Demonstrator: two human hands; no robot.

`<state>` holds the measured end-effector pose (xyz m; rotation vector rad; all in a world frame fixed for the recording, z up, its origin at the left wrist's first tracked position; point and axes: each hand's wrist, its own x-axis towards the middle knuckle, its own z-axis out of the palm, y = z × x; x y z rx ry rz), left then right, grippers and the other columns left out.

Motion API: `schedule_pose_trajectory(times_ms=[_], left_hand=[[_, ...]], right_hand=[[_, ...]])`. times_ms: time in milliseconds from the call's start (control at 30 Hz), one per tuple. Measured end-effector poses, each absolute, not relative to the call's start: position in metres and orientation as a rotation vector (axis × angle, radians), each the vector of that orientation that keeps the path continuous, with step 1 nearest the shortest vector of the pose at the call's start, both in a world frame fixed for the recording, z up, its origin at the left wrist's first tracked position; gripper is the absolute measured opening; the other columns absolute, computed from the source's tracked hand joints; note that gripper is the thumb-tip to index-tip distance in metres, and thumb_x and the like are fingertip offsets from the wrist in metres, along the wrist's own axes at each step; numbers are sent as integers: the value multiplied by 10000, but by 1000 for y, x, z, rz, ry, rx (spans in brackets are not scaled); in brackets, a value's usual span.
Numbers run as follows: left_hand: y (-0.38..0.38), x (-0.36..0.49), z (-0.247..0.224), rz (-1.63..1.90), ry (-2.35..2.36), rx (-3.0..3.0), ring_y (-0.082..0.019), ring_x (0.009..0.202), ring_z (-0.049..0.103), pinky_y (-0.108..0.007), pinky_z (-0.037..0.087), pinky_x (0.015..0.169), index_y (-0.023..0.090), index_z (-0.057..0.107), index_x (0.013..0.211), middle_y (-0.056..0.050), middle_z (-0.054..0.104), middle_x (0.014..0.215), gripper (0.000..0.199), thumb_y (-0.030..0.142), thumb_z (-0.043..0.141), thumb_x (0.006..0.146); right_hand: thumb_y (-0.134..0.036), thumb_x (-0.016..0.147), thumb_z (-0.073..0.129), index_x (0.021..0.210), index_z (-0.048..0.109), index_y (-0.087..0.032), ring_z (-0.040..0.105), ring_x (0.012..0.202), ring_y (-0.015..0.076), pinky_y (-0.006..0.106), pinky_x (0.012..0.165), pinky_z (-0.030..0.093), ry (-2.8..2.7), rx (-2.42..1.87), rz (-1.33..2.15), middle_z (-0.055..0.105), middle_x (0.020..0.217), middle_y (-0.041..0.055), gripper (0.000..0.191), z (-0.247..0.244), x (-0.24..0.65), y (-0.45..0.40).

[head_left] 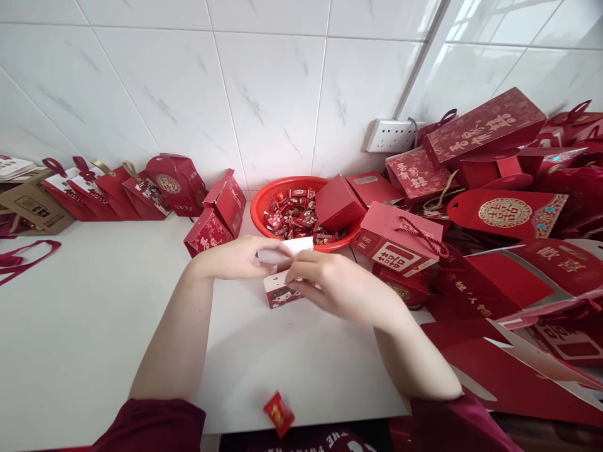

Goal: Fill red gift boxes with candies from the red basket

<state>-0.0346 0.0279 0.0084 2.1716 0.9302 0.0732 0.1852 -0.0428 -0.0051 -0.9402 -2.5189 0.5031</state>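
Note:
A small red and white gift box (281,296) with a cartoon figure on its front stands on the table between my hands. Its white top flaps are raised. My left hand (235,257) reaches in from the left, thumb and fingers closed about the box's upper left edge and flap. From the right, my right hand (342,285) bends its fingers over the box's top and right side, covering part of it. The inside of the box is hidden. Close to the table's front edge is one red wrapped candy (279,414), slightly blurred.
Behind the box, a red plastic basket (264,216) holds many wrapped candies and a red box. Several finished-looking gift boxes (172,182) line the wall at left. Red boxes (509,210) are piled at right, below a power strip (392,135). A ribbon loop (32,257) lies far left.

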Motion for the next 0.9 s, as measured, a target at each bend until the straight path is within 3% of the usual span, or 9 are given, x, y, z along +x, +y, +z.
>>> schedule_pose_trajectory(times_ms=[100,200,267,300,400,600,900], left_hand=[[31,-36,5,59,1016,2225,-218,1131,636,-272,505,900,302,622,1264,-14,642,1307,401,364,600,869],[32,-37,4,67,1025,2235,-225,1181,607,-262,486,926,306,618,1267,-9,611,1351,405,379,605,869],[32,-37,4,64,1015,2224,-219,1176,609,-252,483,920,318,611,1275,-1,606,1357,402,399,593,882],[32,-37,4,61,1012,2222,-217,1170,612,-249,482,915,326,610,1276,3,608,1352,399,411,588,887],[32,-37,3,57,1013,2226,-215,1169,610,-247,479,911,336,610,1274,12,611,1347,391,430,575,895],[30,-36,6,34,1067,2232,-227,1133,622,-256,490,891,312,616,1274,-2,627,1320,416,406,584,870],[25,-31,10,16,1040,2271,-225,1113,624,-253,482,898,303,615,1278,-10,636,1300,444,474,564,872]], right_hand=[[-323,968,598,1133,664,-181,643,1021,218,344,855,505,-2768,-579,541,676,1145,99,228,-42,156,-72],[-444,964,559,1369,547,-240,449,1361,289,531,1085,396,-2960,-69,482,478,1501,89,453,-110,126,-104],[-244,1000,478,1333,592,-276,334,1450,296,610,1153,271,-3008,-35,365,403,1563,54,353,-150,117,-118],[-227,1001,459,1322,606,-301,268,1482,302,638,1171,202,-2994,-11,356,354,1591,37,361,-164,116,-121],[-230,980,477,1319,614,-321,191,1511,291,625,1203,93,-2979,48,341,305,1614,21,377,-180,120,-120],[-288,922,531,1325,611,-301,135,1524,284,587,1216,59,-2972,101,347,292,1620,21,411,-174,123,-112],[-241,920,547,1285,624,-292,147,1524,257,558,1230,27,-2935,59,423,299,1618,9,376,-174,123,-115]])
